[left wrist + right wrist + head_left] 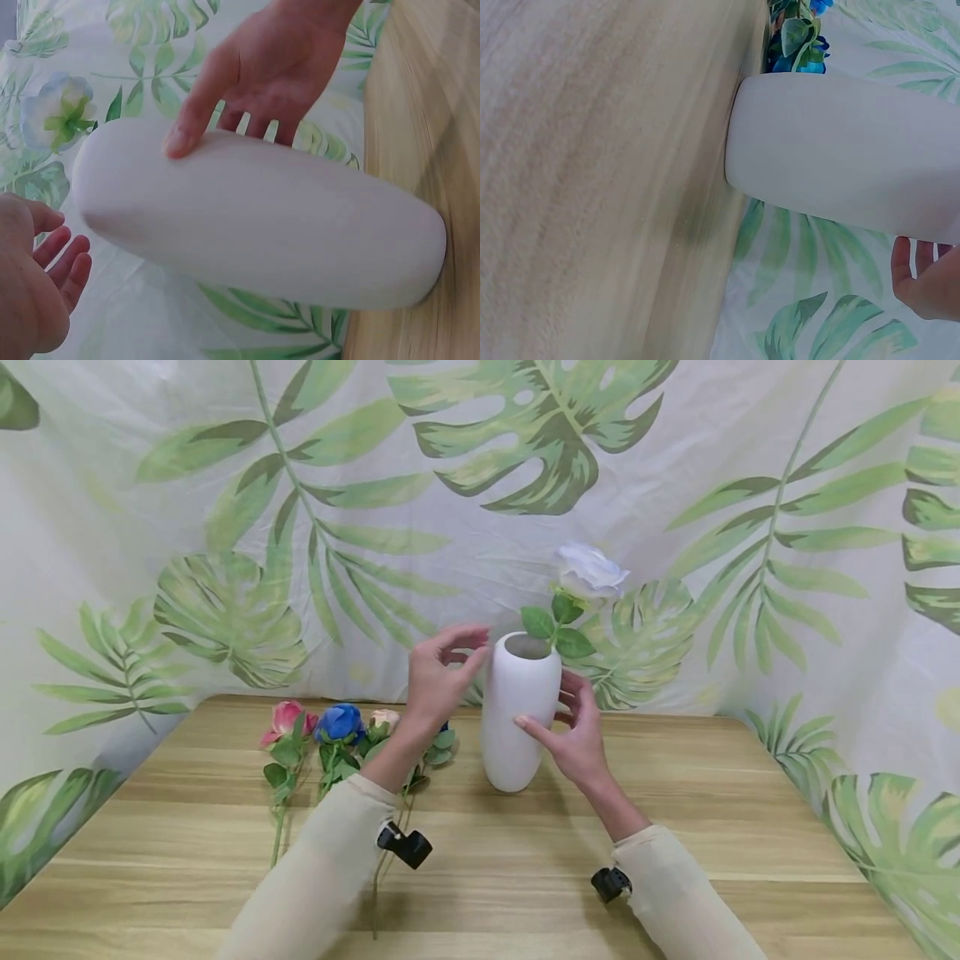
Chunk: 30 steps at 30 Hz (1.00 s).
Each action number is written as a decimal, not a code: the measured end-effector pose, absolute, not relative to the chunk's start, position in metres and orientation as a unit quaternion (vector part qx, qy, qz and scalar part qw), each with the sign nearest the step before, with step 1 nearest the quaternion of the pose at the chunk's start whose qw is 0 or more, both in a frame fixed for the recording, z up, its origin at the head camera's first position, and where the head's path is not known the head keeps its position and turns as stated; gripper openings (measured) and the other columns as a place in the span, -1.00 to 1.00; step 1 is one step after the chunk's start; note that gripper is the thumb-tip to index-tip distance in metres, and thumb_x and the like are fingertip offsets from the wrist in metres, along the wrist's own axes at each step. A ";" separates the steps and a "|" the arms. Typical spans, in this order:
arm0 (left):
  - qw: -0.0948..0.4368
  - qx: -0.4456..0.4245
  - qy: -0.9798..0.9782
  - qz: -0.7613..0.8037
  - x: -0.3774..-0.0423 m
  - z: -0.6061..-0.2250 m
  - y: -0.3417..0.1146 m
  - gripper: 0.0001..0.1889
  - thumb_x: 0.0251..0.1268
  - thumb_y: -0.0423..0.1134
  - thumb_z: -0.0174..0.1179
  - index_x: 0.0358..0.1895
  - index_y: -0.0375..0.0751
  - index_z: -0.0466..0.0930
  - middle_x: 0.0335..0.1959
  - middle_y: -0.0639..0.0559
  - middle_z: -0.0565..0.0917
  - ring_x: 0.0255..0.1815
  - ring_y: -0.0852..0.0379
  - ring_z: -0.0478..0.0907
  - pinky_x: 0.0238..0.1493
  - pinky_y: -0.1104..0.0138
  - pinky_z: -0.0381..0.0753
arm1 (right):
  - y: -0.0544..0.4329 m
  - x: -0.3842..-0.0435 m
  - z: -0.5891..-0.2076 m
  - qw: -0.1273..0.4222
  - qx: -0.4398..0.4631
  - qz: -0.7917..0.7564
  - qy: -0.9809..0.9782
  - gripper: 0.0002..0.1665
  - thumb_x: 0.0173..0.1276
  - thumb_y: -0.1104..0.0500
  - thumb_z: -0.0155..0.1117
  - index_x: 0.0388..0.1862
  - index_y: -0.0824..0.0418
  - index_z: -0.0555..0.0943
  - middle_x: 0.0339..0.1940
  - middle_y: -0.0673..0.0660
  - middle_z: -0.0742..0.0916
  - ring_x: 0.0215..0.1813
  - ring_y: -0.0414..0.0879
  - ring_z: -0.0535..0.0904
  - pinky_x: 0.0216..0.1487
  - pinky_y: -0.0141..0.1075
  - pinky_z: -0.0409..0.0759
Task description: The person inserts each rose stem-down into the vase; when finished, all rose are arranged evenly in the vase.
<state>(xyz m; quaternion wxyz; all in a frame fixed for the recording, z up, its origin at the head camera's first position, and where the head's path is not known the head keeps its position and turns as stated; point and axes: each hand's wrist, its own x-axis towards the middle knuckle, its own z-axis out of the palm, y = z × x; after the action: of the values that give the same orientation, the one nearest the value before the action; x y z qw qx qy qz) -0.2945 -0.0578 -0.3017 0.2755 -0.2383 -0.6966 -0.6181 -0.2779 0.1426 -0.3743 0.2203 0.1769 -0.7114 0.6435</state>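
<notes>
A tall white vase (pixel 517 718) stands on the wooden table, its mouth facing up. One pale blue-white rose (pixel 591 572) with green leaves leans out over the right side of the rim; its lower stem is hidden inside. My right hand (pixel 577 739) holds the vase from the right, thumb across the front and fingers round the far side. Left of the rim, my left hand (pixel 442 677) is raised with fingers loosely bent and nothing between them. A small gap separates the left hand (pixel 34 277) from the vase (pixel 262 217) in the left wrist view.
On the table (pixel 675 793), left of the vase, lie a pink rose (pixel 288 720), a blue rose (pixel 340 723) and a pale peach rose (pixel 386 718), partly behind the left forearm. Blue petals and leaves (pixel 441 747) show beside that arm. A leaf-patterned cloth (pixel 360 527) hangs behind the table.
</notes>
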 end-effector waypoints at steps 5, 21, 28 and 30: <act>0.236 -0.221 -0.742 -0.588 -0.290 -0.306 -0.076 -0.75 0.40 -0.46 0.32 0.09 -0.41 0.71 0.02 -0.24 0.76 0.00 -0.09 0.71 -0.04 0.34 0.69 | 0.144 -0.274 -0.371 0.209 0.166 0.639 -0.721 -0.02 0.08 0.38 0.59 0.45 0.35 0.30 0.30 0.28 0.53 0.26 0.21 0.52 0.12 -0.03 0.57; 0.137 -0.206 -0.826 -0.507 -0.288 -0.336 -0.116 -0.70 0.45 -0.36 0.31 0.18 -0.32 0.68 0.00 -0.25 0.74 -0.04 -0.11 0.72 0.00 0.04 0.75 | 0.140 -0.276 -0.362 0.224 0.160 0.641 -0.717 0.02 0.07 0.31 0.63 0.50 0.31 0.34 0.35 0.22 0.55 0.24 0.07 0.55 0.16 -0.14 0.55; 0.122 -0.207 -0.829 -0.505 -0.288 -0.343 -0.123 -0.69 0.43 -0.32 0.34 0.17 -0.31 0.68 -0.02 -0.25 0.75 -0.04 -0.11 0.71 0.01 0.03 0.75 | 0.135 -0.277 -0.363 0.227 0.163 0.653 -0.704 -0.04 0.07 0.37 0.61 0.43 0.35 0.33 0.30 0.23 0.55 0.21 0.05 0.55 0.14 -0.18 0.55; 0.119 -0.210 -0.830 -0.502 -0.288 -0.344 -0.126 -0.70 0.43 -0.34 0.34 0.17 -0.32 0.69 -0.04 -0.25 0.75 -0.05 -0.10 0.71 0.00 0.05 0.75 | 0.134 -0.277 -0.363 0.228 0.162 0.658 -0.700 -0.05 0.07 0.38 0.60 0.41 0.35 0.33 0.28 0.23 0.55 0.21 0.04 0.55 0.14 -0.20 0.55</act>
<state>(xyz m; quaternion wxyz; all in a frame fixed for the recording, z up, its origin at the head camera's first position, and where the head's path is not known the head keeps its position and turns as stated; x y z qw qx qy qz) -0.2876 -0.1256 -0.3444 0.1193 -0.2095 -0.8305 -0.5022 -0.2775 0.1337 -0.3631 0.2280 0.1622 -0.6995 0.6576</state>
